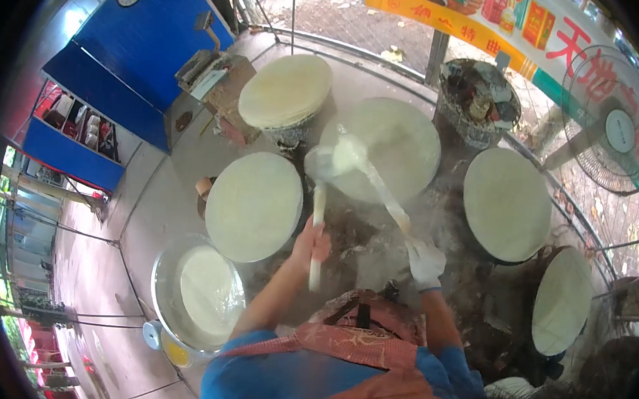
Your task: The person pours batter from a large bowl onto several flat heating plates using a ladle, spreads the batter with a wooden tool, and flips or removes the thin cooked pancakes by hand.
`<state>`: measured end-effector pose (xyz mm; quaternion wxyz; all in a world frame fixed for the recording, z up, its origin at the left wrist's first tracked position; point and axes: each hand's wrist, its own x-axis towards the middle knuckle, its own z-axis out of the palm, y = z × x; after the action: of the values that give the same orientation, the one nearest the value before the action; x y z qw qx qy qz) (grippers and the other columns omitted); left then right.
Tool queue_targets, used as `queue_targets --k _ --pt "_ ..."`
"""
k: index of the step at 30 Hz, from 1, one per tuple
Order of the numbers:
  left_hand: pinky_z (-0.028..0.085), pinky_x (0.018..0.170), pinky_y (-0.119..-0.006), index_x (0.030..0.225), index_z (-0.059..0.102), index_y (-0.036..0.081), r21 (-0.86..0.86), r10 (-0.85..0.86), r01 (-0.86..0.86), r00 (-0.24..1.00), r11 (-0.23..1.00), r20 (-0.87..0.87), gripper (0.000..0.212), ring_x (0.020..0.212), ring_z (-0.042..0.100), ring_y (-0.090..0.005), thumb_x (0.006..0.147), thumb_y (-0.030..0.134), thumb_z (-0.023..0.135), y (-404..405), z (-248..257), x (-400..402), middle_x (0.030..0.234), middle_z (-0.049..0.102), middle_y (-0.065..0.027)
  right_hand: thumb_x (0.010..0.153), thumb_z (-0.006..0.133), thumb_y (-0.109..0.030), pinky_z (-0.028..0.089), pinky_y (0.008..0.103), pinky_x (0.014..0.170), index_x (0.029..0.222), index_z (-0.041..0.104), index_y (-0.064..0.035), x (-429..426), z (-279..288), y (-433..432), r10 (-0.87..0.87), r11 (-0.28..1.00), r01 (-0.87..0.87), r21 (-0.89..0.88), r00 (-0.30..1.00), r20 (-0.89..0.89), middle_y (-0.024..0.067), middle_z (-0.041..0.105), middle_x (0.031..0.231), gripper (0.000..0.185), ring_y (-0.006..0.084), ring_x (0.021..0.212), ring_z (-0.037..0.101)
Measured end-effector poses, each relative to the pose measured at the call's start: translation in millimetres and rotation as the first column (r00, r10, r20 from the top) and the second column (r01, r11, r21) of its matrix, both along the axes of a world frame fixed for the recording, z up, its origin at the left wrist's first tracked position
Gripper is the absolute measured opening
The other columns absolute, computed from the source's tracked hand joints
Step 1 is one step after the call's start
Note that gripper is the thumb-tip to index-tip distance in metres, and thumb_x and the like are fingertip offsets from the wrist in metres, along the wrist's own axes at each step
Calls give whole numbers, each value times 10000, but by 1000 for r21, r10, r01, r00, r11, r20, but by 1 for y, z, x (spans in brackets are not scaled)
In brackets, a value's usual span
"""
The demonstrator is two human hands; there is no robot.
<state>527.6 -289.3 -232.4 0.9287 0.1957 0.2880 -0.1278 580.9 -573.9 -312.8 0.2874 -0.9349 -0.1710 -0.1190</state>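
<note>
My bare left hand (313, 242) grips the pale handle of a ladle (319, 165), whose bowl is at the left edge of the middle round griddle (406, 150). My right hand (425, 263), in a white glove, holds the wooden handle of a batter-coated spreader (351, 153). Its pale, coated head meets the ladle bowl or overlaps it; which one is unclear. Steam blurs the griddle, which bears a thin pale layer. At the lower left, a large metal basin (161, 299) holds pale liquid batter (210, 289).
More round griddles with pale surfaces stand left (254, 207), right (507, 206) and far right (562, 301). A stack of thin pale sheets (286, 91) sits at the upper left. A bucket of debris (479, 99) and a standing fan (614, 123) are at the upper right.
</note>
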Motion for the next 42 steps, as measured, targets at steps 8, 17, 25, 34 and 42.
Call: queue_targets --k 8,17,25,34,42 --pt "257 308 -190 682 404 95 -462 -334 226 928 858 -168 343 378 315 -61 944 312 448 15 -12 -32 543 336 29 761 672 -299 465 390 549 964 677 -142 -81 -2 14 -305 952 303 38 944 127 95 621 676 256 294 583 588" --pt "294 352 -256 587 322 146 -671 -752 516 652 532 -95 440 344 318 -111 932 407 403 -39 -41 -64 453 318 18 805 590 -368 489 384 723 1049 620 -141 -235 23 -64 -506 783 611 119 736 -451 114 642 926 334 316 839 612" --pt "314 382 -265 696 412 84 -713 -952 632 230 302 -200 298 414 335 -116 921 271 466 -189 -72 -114 541 363 1 791 581 -361 485 417 713 980 635 -120 -477 14 -144 -900 36 997 71 64 -432 159 634 856 311 340 806 613" --pt "306 383 -260 771 413 60 -720 -931 694 -262 2 -254 326 401 346 -124 941 339 411 -302 -39 -118 526 356 -6 755 631 -415 485 444 610 784 564 -118 -628 -11 -132 -654 -662 658 -359 -741 -151 136 613 679 306 320 657 624" --pt "326 390 -273 747 391 35 -716 -865 677 -452 -173 -219 337 402 365 -138 942 310 395 -350 -23 -103 535 363 -31 763 619 -399 507 422 706 907 603 -95 -672 1 -194 -474 -815 476 -330 -876 -93 179 615 942 337 331 820 632"
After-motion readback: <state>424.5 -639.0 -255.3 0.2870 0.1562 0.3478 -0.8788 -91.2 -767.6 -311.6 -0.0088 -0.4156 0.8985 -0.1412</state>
